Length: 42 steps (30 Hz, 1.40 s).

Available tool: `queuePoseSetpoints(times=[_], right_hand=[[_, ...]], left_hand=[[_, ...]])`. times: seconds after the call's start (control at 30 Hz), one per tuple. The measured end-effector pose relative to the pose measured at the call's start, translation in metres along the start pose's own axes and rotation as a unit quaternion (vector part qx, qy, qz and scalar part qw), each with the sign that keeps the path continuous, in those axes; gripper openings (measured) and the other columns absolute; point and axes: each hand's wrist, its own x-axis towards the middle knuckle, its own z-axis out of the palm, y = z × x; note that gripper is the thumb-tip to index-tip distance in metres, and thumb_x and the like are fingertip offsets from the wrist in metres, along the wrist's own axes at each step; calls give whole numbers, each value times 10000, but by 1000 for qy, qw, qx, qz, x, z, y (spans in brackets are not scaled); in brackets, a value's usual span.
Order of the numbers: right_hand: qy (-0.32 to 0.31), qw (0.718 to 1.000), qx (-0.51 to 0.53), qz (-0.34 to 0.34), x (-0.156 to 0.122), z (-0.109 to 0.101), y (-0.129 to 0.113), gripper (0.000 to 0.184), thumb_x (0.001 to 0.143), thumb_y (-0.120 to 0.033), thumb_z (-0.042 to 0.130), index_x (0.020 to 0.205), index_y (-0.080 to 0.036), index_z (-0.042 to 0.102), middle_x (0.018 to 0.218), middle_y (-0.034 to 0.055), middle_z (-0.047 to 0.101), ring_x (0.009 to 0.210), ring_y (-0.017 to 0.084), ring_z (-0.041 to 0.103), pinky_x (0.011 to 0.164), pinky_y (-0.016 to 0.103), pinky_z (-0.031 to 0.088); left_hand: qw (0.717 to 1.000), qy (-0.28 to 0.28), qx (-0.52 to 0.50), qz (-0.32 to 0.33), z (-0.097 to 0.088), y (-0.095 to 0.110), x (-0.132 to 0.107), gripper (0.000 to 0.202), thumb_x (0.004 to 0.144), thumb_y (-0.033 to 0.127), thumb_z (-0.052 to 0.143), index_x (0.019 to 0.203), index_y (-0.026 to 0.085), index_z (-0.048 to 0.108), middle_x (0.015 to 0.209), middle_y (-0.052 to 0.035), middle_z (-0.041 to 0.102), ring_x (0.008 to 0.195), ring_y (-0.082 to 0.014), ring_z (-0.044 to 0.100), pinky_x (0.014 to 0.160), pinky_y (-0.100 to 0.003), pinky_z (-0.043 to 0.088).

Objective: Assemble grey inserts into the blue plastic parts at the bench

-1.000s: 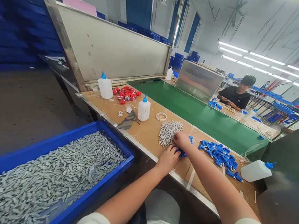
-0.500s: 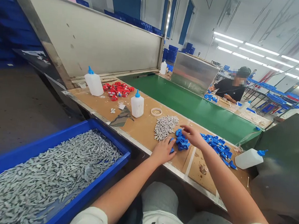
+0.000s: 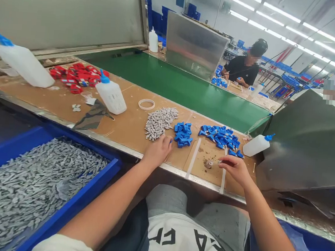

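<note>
My left hand [image 3: 158, 150] rests on the brown workbench [image 3: 127, 124] with its fingers curled under. It lies just below a pile of small grey pieces [image 3: 158, 123] and beside a small heap of blue pieces [image 3: 183, 133]; what it holds, if anything, is hidden. My right hand [image 3: 233, 167] is near the bench's front edge, its fingers pinched on a thin pale bit I cannot make out. It sits beside a small lumpy dab [image 3: 209, 163] and below a larger spread of blue pieces [image 3: 220, 135].
A white bottle with a blue cap [image 3: 255, 145] lies at the right; two more [image 3: 111, 96] [image 3: 24, 66] stand at the left by red pieces [image 3: 77, 76]. A blue bin [image 3: 70, 210] of grey pieces sits lower left. Beyond are a green conveyor [image 3: 182, 88] and a seated co-worker [image 3: 244, 67].
My right hand has drawn back from the blue pieces to the bench's front edge and is now pinched. My left hand has slid slightly toward me. The camera has tilted down and right.
</note>
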Motion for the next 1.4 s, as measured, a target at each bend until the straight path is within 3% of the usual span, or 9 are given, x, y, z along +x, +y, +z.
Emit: queuePoseSetpoints(times=[0.1,0.27,0.33,0.53,0.67,0.9,1.03,1.27,1.4], right_hand=[[-46,996,-52,-55,6,-1,-4,256,905,-476,739,976,-240,810,927,61,788,827,211,717,760,323,560],[-52,996,-33,-64,17,-2,2,251,908,-485,731,936,-250,813,893,58,783,818,218,720,725,318,560],[-33,998,-19,-52,19,-3,8,255,894,-495,741,911,-252,817,904,64,791,833,235,733,751,339,575],[-88,986,-98,-100,17,-6,2,297,1019,-466,590,1039,-245,787,947,76,771,855,213,713,798,316,550],[-128,970,-164,-124,18,-1,-1,334,1071,-446,489,1069,-237,749,965,83,728,882,209,689,793,296,526],[-156,961,-190,-124,17,4,0,358,1085,-435,441,1098,-233,736,950,95,690,871,214,671,775,300,518],[-141,976,-136,-98,16,1,1,316,1063,-439,495,1063,-239,739,960,91,714,884,217,673,799,321,527],[189,968,154,53,35,16,42,405,849,-611,735,938,-218,697,729,19,680,640,174,630,657,335,557],[244,945,204,71,48,28,55,466,776,-647,770,930,-212,702,707,16,690,635,175,643,668,344,574]], left_hand=[[930,42,-347,-115,-5,13,0,340,964,354,540,1278,225,554,1121,-84,627,804,-169,617,623,-256,498],[586,-100,-747,-298,6,59,23,242,939,289,520,1115,156,619,858,-37,583,512,-53,408,400,-139,278],[553,-134,-763,-305,23,78,41,198,925,280,577,1069,153,625,812,-17,573,482,-36,382,389,-127,252],[774,-140,-608,-109,95,117,97,421,923,454,689,1218,194,538,1041,-51,717,451,-33,403,401,-182,285],[838,-168,-519,-22,125,112,109,467,915,496,693,1252,203,555,1076,-46,724,503,-61,483,475,-212,380],[904,-106,-409,60,123,101,104,379,921,463,687,1207,213,692,1154,-39,705,898,-175,631,826,-280,493],[927,-126,-354,1,117,102,103,445,877,529,723,1202,225,730,912,-16,715,701,-165,570,707,-291,475],[915,-163,-366,47,120,96,103,384,823,483,781,1120,239,796,1120,-40,765,895,-210,671,865,-322,522],[920,-192,-337,51,120,95,102,386,821,473,779,1139,255,796,1105,-37,773,930,-229,694,882,-334,534]])
